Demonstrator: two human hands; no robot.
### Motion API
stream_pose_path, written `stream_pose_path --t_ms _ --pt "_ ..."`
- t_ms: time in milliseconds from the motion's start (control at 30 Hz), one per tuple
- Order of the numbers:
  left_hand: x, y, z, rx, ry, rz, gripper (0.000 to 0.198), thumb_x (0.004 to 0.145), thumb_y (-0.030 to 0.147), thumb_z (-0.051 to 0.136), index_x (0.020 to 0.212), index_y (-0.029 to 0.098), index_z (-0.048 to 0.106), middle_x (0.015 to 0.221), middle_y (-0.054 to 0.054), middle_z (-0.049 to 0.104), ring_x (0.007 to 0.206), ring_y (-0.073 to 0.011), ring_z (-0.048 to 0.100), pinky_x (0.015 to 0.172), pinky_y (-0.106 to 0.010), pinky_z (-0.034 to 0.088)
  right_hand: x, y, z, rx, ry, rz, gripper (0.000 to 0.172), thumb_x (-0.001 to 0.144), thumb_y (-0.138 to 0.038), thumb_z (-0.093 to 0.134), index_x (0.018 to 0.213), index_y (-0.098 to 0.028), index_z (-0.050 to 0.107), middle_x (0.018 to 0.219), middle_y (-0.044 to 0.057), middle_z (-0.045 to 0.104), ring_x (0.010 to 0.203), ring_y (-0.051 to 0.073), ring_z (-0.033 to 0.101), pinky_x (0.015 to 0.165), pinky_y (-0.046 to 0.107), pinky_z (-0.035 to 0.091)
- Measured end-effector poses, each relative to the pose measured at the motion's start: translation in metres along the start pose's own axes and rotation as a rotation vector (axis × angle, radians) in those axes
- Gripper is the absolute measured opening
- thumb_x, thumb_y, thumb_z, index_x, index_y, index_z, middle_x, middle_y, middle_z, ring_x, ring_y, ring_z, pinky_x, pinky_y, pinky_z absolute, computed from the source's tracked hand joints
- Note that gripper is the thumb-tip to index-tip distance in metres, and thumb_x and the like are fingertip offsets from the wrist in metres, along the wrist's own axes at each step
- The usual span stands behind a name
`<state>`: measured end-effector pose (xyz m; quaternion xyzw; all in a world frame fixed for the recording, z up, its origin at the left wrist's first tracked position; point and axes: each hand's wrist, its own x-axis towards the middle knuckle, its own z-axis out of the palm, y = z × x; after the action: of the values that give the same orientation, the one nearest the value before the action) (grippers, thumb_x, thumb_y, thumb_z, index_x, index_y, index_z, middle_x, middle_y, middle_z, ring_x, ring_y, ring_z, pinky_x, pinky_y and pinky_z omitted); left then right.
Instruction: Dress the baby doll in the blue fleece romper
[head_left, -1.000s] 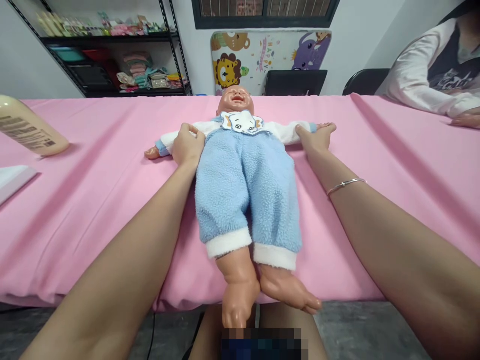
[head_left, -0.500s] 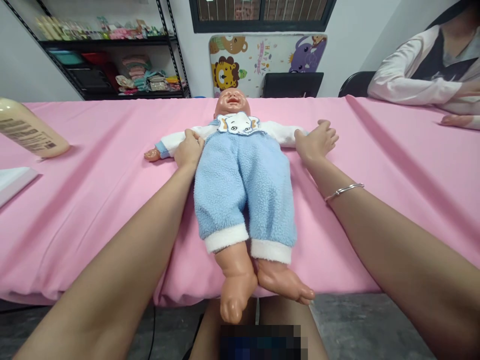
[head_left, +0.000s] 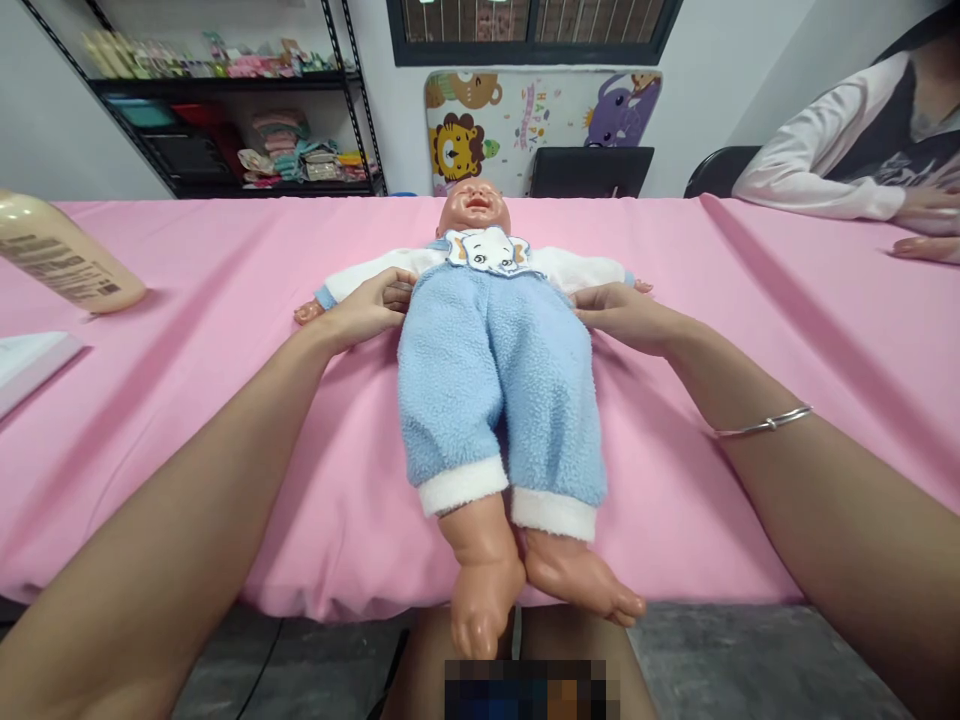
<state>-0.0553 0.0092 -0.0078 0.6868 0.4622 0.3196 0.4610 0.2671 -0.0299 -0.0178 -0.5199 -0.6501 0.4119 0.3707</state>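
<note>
The pink-covered desk [head_left: 187, 350] has its cloth falling in soft folds over the near edge. A baby doll [head_left: 495, 390] in blue fleece lies on its back mid-desk; a cream plastic bottle [head_left: 67, 255] and a flat white pad [head_left: 30, 370] lie toward the left.

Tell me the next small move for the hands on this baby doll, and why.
I'd probably slide the left hand and right hand slightly inward, under the doll's waist. Both lie open on either side of the baby doll, fingertips against the waistband of its blue fleece trousers, on the pink sheet, so a short inward slide seems the smallest step.
</note>
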Motion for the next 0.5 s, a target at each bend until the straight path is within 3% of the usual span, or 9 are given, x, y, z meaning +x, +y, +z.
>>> stream_pose_path --t_ms 133,300,500 --pt "0.001 -0.003 -0.001 0.056 -0.03 0.049 0.033 0.06 0.012 0.069 0.09 0.018 0.055 0.095 -0.005 0.068 0.097 -0.0205 0.064 0.09 -0.035 0.051 0.01 0.005 0.012 0.174 0.355 -0.12 0.024 0.088 -0.031 0.068 0.071 -0.02 0.055 0.071 -0.001 0.055 0.067 0.013 0.053 0.075 0.03 0.05" --pt "0.0 -0.005 0.003 0.124 -0.055 0.108 0.019 0.063 0.017 0.065 0.082 0.017 0.063 0.097 -0.006 0.069 0.098 -0.0227 0.064 0.093 -0.038 0.051 0.021 0.015 0.039 0.148 0.359 -0.054 0.02 0.091 -0.037 0.061 0.081 -0.021 0.055 0.067 -0.003 0.052 0.069 0.014 0.054 0.076 0.031 0.051" --pt "-0.003 0.005 0.022 0.128 -0.013 0.107 0.029 0.064 0.011 0.06 0.092 0.016 0.069 0.095 -0.006 0.072 0.102 -0.0243 0.063 0.091 -0.036 0.051 0.02 0.006 0.044 0.107 0.469 -0.035 0.024 0.096 -0.043 0.051 0.093 -0.02 0.059 0.097 0.005 0.067 0.093 0.019 0.063 0.084 0.033 0.052"
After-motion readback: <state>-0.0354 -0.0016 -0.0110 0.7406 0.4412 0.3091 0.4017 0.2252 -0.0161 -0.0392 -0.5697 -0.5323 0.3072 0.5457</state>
